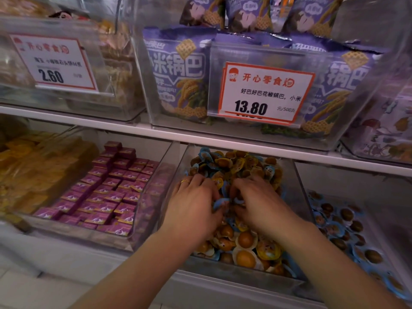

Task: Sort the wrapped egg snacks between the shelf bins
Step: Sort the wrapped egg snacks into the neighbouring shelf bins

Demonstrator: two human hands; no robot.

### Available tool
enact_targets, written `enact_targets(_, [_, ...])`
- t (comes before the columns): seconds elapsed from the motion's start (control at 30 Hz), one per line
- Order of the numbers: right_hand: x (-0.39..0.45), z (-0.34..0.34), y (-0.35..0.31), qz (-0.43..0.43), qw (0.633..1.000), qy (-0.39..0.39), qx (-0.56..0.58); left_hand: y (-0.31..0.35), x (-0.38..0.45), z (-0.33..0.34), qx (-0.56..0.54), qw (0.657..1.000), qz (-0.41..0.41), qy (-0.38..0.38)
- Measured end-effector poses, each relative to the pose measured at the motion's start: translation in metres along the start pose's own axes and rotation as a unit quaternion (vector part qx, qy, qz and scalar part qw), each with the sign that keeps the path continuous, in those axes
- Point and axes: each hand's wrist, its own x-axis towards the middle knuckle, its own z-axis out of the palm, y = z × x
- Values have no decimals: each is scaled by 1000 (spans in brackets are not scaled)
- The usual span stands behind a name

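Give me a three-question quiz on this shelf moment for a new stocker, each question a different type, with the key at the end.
1. True or false: both hands are inside the middle bin of mixed wrapped egg snacks.
2. Multiple choice: which wrapper colour fills the bin on the right? A) yellow B) blue C) purple
3. Fill in: the price tag directly above the middle bin reads ____.

Key
1. True. The left hand and right hand dig into the pile, fingers curled among blue-wrapped pieces.
2. B. The blue-wrapped eggs lie there.
3. 13.80
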Motion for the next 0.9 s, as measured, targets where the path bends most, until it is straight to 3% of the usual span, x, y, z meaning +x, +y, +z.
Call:
enact_targets(0.1, [3,2,0,40,996,11,84,-1,-3,-3,-41,999,4,27])
enact_targets(0.17, [4,1,0,68,988,-31,132,-2,-6,-5,-72,996,-7,42])
enact_targets(0.27, [4,6,-7,59,995,-79,31,-2,-6,-7,-123,990,-37,57])
enact_targets(0.37, [3,10,-13,22,999,-36,-18,-2,-5,-9,-155,984,-48,75])
enact_targets(0.53, [-7,5,-12,-63,996,7,69,0,-3,-10,-189,978,-47,75])
enact_targets(0.63, [-13,-1,-12,-5,981,58,184,2,-1,-12,-205,975,-43,81])
enact_targets(0.73, [-14,-13,-9,86,931,109,337,4,-3,-13,-221,971,-34,89])
enact_targets(0.83, [-16,-20,-8,116,924,116,345,7,-6,-13,-194,978,8,74])
enact_targets(0.9, [-20,-25,-9,119,923,141,338,7,-7,-12,-107,991,75,27])
